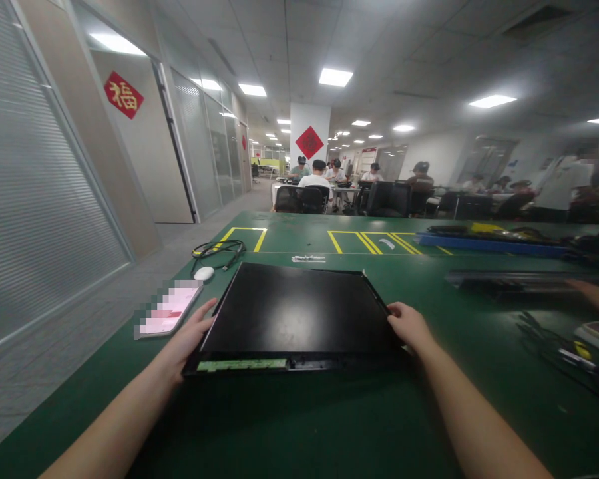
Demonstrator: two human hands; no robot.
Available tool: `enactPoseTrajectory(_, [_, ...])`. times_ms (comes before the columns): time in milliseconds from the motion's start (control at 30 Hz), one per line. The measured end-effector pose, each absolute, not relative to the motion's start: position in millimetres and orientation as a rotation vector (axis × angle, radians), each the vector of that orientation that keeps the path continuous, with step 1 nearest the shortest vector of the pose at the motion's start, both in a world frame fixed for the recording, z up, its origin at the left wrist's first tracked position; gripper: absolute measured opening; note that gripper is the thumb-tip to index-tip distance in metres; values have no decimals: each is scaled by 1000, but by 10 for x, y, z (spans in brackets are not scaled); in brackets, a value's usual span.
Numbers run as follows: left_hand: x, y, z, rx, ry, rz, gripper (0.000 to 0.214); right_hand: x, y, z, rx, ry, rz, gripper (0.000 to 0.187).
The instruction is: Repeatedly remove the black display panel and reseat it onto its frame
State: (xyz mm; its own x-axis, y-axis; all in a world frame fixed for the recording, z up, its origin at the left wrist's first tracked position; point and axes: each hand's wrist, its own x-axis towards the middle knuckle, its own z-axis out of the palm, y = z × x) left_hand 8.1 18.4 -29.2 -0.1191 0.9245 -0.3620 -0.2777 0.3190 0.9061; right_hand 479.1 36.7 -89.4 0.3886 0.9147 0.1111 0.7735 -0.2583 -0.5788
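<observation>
- At a green table point(299, 426), a left hand point(197, 332) and a right hand point(409, 326) grasp a black screen point(299, 309) by its opposite sides, its face turned up.
- Along the near edge, a green strip point(242, 365) lies exposed at left: that stretch appears uncovered, the screen otherwise in one piece.
- Nearly the whole panel seems seated, though the far right corner looks uneven; how much work remains cannot be judged.
- Hidden: the screen's underside, the fingers beneath it, and whether it rests on the table or is lifted.
- Farther left, a phone point(172, 309) display is partly pixelated.
- At right, a co-worker's hand point(596, 296) is cut off beside dark bars point(519, 281); beyond, a blue tray's point(494, 246) contents blur.
</observation>
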Motion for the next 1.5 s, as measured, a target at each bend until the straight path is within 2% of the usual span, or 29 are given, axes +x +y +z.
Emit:
enactPoseTrajectory(100, [47, 190, -339, 758, 1303, 1168, 97, 4781, 363, -886, -2089, -1439, 331, 27])
enactPoseTrajectory(167, [59, 188, -324, 761, 1319, 1178, 90, 4772, 361, -882, -2086, -1438, 331, 28])
enactPoseTrajectory(367, [178, 102, -133, 715, 1374, 1133, 48, 4762, 355, -879, -2089, -1452, 323, 29])
enactPoseTrajectory(600, [178, 82, -101, 725, 1315, 1139, 48, 4754, 344, -863, -2087, -1443, 319, 29])
enactPoseTrajectory(833, [172, 86, -79, 775, 1254, 1182, 33, 4755, 333, -860, -2082, -1442, 313, 30])
enactPoseTrajectory(1033, [133, 59, -94, 826, 1292, 1139, 50, 4779, 359, -883, -2080, -1436, 338, 32])
enactPoseTrajectory(1333, [138, 51, -81, 888, 1246, 1146, 49, 4768, 354, -864, -2078, -1430, 343, 31])
enactPoseTrajectory(1500, [108, 59, -125, 924, 1184, 1181, 59, 4790, 364, -879, -2073, -1426, 367, 31])
